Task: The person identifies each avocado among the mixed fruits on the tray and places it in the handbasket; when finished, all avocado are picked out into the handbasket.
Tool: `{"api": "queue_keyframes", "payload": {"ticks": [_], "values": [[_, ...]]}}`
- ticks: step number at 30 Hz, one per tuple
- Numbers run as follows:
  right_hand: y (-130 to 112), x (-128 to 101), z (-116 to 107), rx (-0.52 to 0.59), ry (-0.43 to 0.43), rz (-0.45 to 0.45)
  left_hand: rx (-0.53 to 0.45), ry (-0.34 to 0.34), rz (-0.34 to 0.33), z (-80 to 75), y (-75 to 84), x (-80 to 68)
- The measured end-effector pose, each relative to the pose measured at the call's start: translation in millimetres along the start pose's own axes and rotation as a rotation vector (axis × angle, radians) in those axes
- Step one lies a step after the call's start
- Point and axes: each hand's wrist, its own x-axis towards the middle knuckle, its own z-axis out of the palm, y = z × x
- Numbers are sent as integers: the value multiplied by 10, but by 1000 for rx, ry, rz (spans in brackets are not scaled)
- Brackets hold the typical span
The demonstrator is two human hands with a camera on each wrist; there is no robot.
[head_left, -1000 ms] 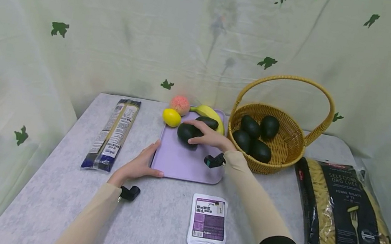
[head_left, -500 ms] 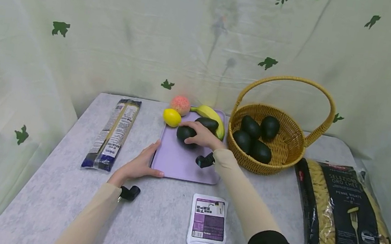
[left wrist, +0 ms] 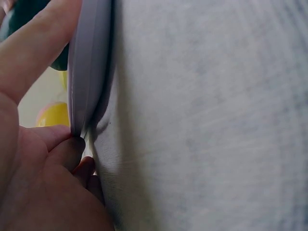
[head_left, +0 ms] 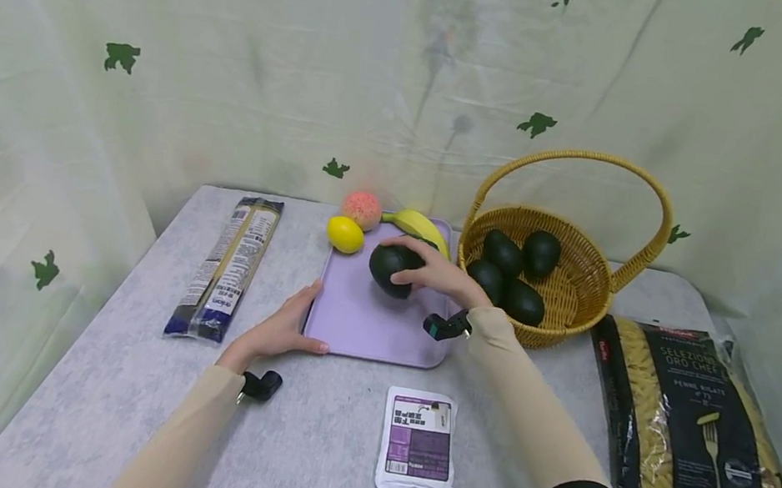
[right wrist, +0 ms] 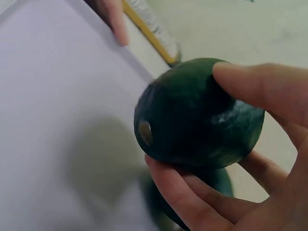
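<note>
My right hand [head_left: 441, 275] grips a dark green avocado [head_left: 390, 269] between thumb and fingers, above the lilac tray [head_left: 356, 327]. In the right wrist view the avocado [right wrist: 187, 115] shows a brown stem scar, and its shadow falls on the tray. Behind it lies a second avocado [right wrist: 224, 183], mostly hidden by my hand in the head view. My left hand [head_left: 275, 332] holds the tray's near left corner, thumb along the front edge and fingers at the left side. In the left wrist view, fingertips [left wrist: 72, 147] touch the tray's rim [left wrist: 89, 62].
At the tray's far end are a banana [head_left: 420, 226], a lemon [head_left: 344, 234] and a peach [head_left: 361, 210]. A tall-handled wicker basket [head_left: 578, 280] holds several avocados on the right. Pasta bags lie left [head_left: 223, 270] and right [head_left: 694, 424]; a white-purple pouch [head_left: 419, 442] lies in front.
My right hand first shifted slightly left around the avocado, then lifted it off the tray and moved it right. My left hand has stayed at the tray corner.
</note>
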Motion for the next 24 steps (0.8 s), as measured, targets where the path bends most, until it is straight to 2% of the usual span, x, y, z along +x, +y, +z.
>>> {"api": "queue_keyframes", "payload": {"ticks": [5, 10, 15, 24], "values": [[-24, -300, -244, 66, -2, 18, -2, -2, -9, 8, -8, 9], [0, -601, -510, 81, 17, 13, -2, -4, -15, 7, 1, 6], [42, -897, -779, 84, 73, 28, -11, -1, 5, 3, 20, 0], [-21, -1480, -1151, 103, 228, 136, -15, 9, 11, 6, 11, 2]]}}
